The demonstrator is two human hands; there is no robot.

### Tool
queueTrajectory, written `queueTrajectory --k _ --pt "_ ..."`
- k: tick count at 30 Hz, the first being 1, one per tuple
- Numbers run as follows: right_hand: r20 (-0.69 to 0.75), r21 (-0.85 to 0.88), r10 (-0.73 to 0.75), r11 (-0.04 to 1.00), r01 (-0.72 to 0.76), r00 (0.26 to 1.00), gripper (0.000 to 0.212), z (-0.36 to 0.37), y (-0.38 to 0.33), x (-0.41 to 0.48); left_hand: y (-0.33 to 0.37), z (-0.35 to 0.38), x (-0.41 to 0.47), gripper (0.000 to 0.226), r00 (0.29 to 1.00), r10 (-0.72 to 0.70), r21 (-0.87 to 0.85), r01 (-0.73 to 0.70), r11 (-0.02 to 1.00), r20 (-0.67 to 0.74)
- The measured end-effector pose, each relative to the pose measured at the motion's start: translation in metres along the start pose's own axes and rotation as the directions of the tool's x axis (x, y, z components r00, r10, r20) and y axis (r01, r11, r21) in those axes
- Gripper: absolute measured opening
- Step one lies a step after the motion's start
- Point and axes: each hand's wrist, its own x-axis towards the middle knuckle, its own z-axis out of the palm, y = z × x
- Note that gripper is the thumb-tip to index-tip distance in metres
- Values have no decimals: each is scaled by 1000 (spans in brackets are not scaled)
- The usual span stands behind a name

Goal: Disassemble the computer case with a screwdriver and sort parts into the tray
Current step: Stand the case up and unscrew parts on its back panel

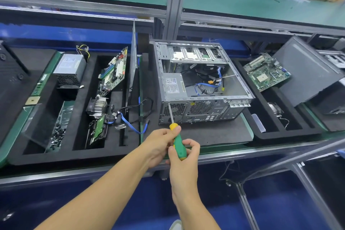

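An open grey computer case [203,112] lies on its side on a dark mat, its rear panel facing me. Inside it I see a power supply [172,85] and loose blue and black cables [207,87]. Both hands hold a screwdriver [178,144] with a green and yellow handle. My left hand [160,144] pinches the handle near its yellow collar. My right hand [184,157] grips the lower handle. The shaft tip [169,103] meets the upper left corner of the rear panel. The black foam tray [74,155] lies to the left of the case.
The tray holds a power supply [70,68], a motherboard [113,73], a heatsink fan [97,107], a drive, cables, a RAM stick, a CPU and a clear box of screws [57,134]. A side panel [133,58] stands upright. Another tray at right carries a motherboard [267,72].
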Motion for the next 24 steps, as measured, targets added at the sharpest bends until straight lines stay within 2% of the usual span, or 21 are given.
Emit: queueTrajectory --k 2,4,6,8,11,13,15,17,19,20,22,24 --pt "6 14 32 999 -32 999 30 -1 -3 2 2 -2 0 35 999 -12 -79 14 997 37" --pt "21 138 125 982 -127 992 19 -3 -5 5 2 -4 1 34 999 22 -162 -15 987 40" --pt "61 262 195 943 -204 979 31 -4 -6 7 -1 -4 1 31 998 62 -206 -54 977 34" --pt "62 292 204 932 -213 977 27 -1 -5 9 -1 -5 1 29 997 47 -229 -33 973 55" --pt "48 202 114 972 -122 992 2 1 -5 7 2 -3 -1 41 996 -7 -197 25 980 90" --pt "60 69 49 996 -53 997 21 0 -3 6 3 -2 2 45 1000 20 -119 -18 993 19" --pt "72 30 30 999 -33 997 30 -1 -2 5 3 -2 6 34 998 56 -80 -58 995 -29" --pt "70 103 74 991 -81 995 26 0 -3 5 2 -3 8 26 999 37 -152 -39 988 -17" --pt "81 307 168 934 -185 982 17 -1 -4 6 1 -4 10 29 999 39 -219 -39 975 -5" --pt "99 389 219 889 -240 971 20 -1 -4 6 0 -4 9 30 999 47 -238 -46 970 0" --pt "110 421 243 867 -267 964 26 -3 -4 7 -2 -4 8 29 998 56 -268 -49 962 20" --pt "85 371 215 900 -231 973 16 -3 -5 8 -3 -5 7 31 998 53 -276 -41 960 37"
